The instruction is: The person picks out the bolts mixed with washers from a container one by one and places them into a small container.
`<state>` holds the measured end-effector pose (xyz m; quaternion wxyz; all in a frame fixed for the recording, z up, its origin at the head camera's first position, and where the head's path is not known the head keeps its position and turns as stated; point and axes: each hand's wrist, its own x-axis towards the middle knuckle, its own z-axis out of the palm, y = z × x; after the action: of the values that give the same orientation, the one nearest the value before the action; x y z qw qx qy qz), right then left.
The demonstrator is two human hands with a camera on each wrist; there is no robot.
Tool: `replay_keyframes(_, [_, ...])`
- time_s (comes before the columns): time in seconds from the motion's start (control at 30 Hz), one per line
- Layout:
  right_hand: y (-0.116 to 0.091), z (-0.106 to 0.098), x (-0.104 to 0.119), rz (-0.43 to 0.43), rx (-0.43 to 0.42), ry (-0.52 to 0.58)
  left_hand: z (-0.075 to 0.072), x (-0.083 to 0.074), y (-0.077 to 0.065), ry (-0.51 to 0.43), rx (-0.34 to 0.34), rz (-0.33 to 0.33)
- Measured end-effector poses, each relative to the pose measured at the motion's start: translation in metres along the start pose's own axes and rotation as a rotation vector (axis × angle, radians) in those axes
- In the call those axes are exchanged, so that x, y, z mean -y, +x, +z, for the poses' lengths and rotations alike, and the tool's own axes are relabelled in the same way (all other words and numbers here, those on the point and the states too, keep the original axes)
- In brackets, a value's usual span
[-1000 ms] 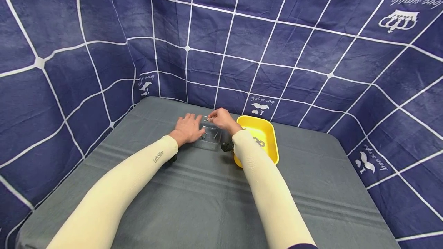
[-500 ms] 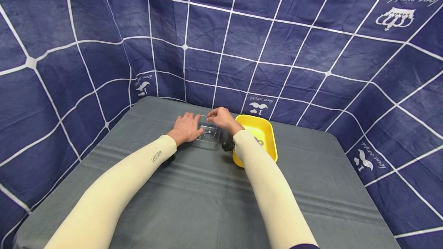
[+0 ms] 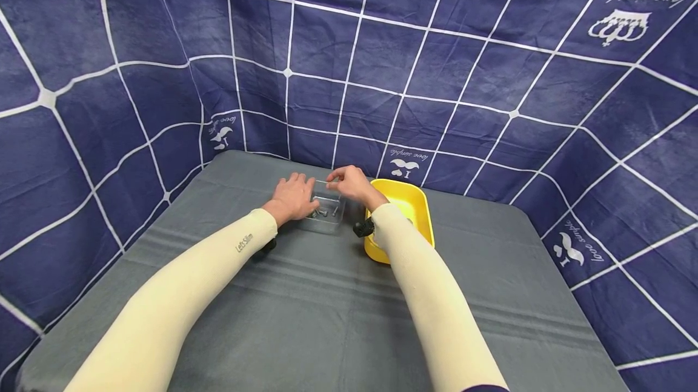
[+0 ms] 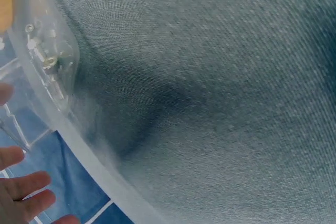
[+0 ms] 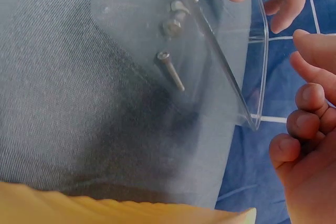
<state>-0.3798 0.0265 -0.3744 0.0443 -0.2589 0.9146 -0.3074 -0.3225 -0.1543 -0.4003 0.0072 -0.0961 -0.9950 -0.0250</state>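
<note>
A clear plastic box (image 3: 327,226) stands on the grey cloth between my hands. Several small metal bolts lie in it, among them a socket-head bolt (image 5: 171,72) seen in the right wrist view. My left hand (image 3: 292,197) is at the box's left side with fingers spread, its thumb over the near part; whether it presses the box I cannot tell. Above the far right corner hovers my right hand (image 3: 351,184), its fingers loosely bent and nothing visible between them. In the right wrist view this hand (image 5: 320,150) is apart from the box's rim.
Right of the box is a yellow bin (image 3: 427,216), partly hidden behind my right forearm. A grey cloth (image 3: 305,307) covers the table. A blue curtain (image 3: 382,65) with white lines hangs behind and along the sides.
A second ago my right hand pinched a bolt over the box. It has let go, and the bolt has dropped in among the others. The left hand has stayed at the box.
</note>
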Motion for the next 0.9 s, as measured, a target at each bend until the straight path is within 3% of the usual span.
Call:
replay_keyframes(0.53, [-0.008, -0.015, -0.012, -0.056, -0.062, -0.049, -0.008, -0.025, 0.008, -0.028, -0.029, 0.055])
replay_keyframes(0.9, [-0.018, -0.026, -0.023, -0.047, -0.052, -0.025, -0.015, -0.049, 0.016, -0.038, -0.023, 0.084])
